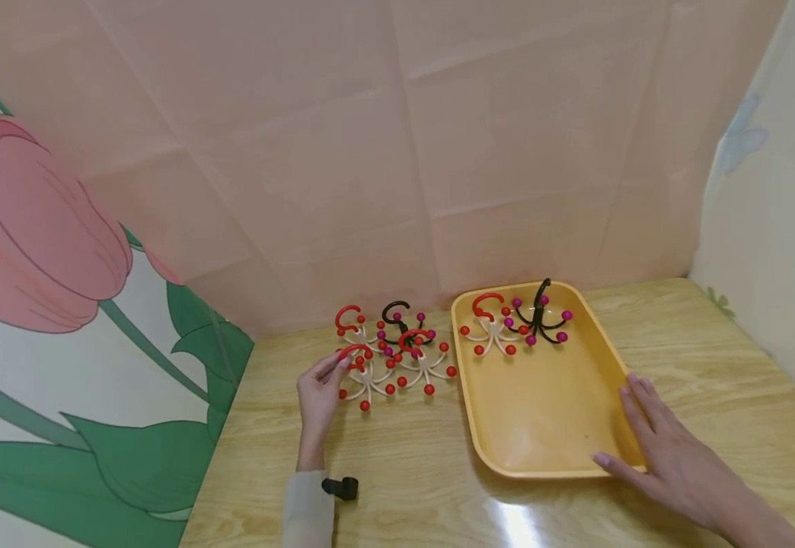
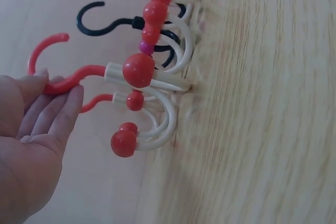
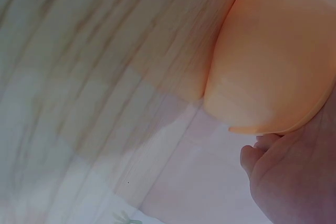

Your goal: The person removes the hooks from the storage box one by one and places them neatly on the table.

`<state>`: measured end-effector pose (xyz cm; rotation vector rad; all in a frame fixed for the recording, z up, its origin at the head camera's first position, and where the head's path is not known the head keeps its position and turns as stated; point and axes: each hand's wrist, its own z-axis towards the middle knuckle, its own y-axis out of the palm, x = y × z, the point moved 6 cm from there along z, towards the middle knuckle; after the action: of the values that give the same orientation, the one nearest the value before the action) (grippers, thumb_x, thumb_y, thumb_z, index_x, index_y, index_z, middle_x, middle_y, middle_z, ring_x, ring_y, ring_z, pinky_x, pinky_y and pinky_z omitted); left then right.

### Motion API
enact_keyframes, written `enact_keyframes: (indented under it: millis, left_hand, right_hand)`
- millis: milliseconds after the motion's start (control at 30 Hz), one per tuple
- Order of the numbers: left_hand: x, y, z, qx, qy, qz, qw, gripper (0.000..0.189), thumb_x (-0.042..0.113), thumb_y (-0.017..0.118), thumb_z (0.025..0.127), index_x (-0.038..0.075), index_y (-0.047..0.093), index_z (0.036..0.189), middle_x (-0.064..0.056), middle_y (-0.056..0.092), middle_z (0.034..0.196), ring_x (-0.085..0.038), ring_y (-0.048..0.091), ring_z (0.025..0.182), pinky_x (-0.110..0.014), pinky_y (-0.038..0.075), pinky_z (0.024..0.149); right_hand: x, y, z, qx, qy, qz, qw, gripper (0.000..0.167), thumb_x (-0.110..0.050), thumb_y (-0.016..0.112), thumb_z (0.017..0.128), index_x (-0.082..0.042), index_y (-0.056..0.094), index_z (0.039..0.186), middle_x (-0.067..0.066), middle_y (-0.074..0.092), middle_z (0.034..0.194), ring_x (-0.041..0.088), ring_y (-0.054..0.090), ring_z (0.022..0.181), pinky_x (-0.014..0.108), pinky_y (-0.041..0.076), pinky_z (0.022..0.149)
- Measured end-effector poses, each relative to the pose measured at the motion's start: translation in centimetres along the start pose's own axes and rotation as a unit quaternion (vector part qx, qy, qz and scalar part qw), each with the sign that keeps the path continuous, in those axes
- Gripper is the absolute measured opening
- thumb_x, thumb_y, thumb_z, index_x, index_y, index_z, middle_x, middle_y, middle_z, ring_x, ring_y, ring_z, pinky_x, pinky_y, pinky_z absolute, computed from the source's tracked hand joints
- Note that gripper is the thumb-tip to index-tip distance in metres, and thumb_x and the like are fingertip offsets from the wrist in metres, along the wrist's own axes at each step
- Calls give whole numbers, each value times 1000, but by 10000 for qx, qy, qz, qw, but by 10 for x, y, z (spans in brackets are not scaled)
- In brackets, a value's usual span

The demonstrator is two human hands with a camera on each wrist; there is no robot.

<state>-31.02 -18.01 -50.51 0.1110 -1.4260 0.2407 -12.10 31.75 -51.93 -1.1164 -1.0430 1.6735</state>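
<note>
My left hand (image 1: 318, 394) pinches the red hook of a white several-armed hanger with red ball tips (image 1: 368, 374) between thumb and fingers. In the left wrist view, this hanger's white arms (image 2: 167, 109) curve down close over the wood. Right behind it stand another red-and-white hanger (image 1: 425, 365), a black hanger with magenta balls (image 1: 406, 335) and a further red-hooked one (image 1: 350, 313). My right hand (image 1: 678, 457) rests on the right rim of a yellow tray (image 1: 544, 415), fingers extended. Inside the tray's far end are a red-and-white hanger (image 1: 493, 331) and a black hanger (image 1: 538, 316).
Everything stands on a wood-grain table (image 1: 397, 464). A pink cloth backdrop (image 1: 315, 152) hangs along the back edge, close behind the hangers and tray. A tulip-printed panel (image 1: 48, 228) borders the left side, a pale printed panel (image 1: 774, 228) the right.
</note>
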Motion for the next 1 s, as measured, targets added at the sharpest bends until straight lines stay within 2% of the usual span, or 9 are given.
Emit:
enact_keyframes:
  millis: [133, 267, 433, 567, 667, 800, 1000]
  left_hand:
    - [4, 0, -1, -63, 98, 295, 9995, 27, 10, 78, 95, -2, 77, 120, -25, 78, 115, -45, 75, 109, -31, 64, 86]
    - [15, 0, -5, -169, 147, 805, 9965, 34, 9, 79, 95, 0, 74, 127, -24, 75, 124, -40, 73, 117, -28, 63, 91]
    - [44, 2, -13, -352, 251, 1247, 9912, 50, 9, 79, 94, 0, 63, 141, -25, 67, 139, -42, 68, 126, -42, 61, 100]
    - [70, 4, -21, -435, 366, 1566, 9860, 54, 18, 79, 95, 5, 61, 144, -19, 62, 147, -40, 63, 133, -48, 59, 103]
    - [89, 6, -26, -461, 643, 1775, 9809, 51, 22, 79, 96, 7, 64, 142, -17, 61, 148, -38, 59, 138, -50, 58, 105]
    - [114, 14, -35, -438, 1114, 1911, 9743, 42, 22, 79, 97, 7, 69, 135, -16, 64, 142, -37, 59, 137, -52, 53, 112]
    - [151, 43, -49, -786, 1755, 1635, 9676, 29, 19, 79, 96, 10, 75, 123, -12, 69, 131, -32, 64, 130, -50, 53, 113]
  right_hand:
    - [0, 0, 0, -54, 33, 67, 10000, 111, -51, 73, 95, 3, 8, 167, 14, -11, 177, 22, -18, 165, 6, -22, 110]
    - [-1, -1, 1, -44, 23, 94, 9999, 111, -51, 74, 95, 3, 8, 167, 14, -11, 177, 23, -17, 165, 6, -21, 111]
    - [-2, -2, 1, 25, -29, 118, 9999, 110, -49, 75, 95, 3, 9, 166, 14, -10, 178, 24, -15, 165, 6, -21, 112]
    - [-1, -1, 1, 9, -10, 127, 9999, 110, -49, 75, 95, 3, 9, 167, 14, -10, 178, 23, -16, 165, 6, -21, 111]
    - [-1, 2, 1, -43, 32, 137, 9999, 110, -50, 74, 95, 3, 10, 167, 15, -9, 178, 22, -17, 165, 6, -21, 110]
    - [-1, 3, 1, -77, 25, 144, 9999, 109, -51, 72, 96, 3, 9, 167, 15, -11, 177, 23, -18, 164, 7, -21, 109]
    - [0, -1, 1, 232, -171, 123, 9995, 109, -48, 76, 93, 5, 14, 166, 14, -7, 178, 23, -13, 166, 8, -20, 115]
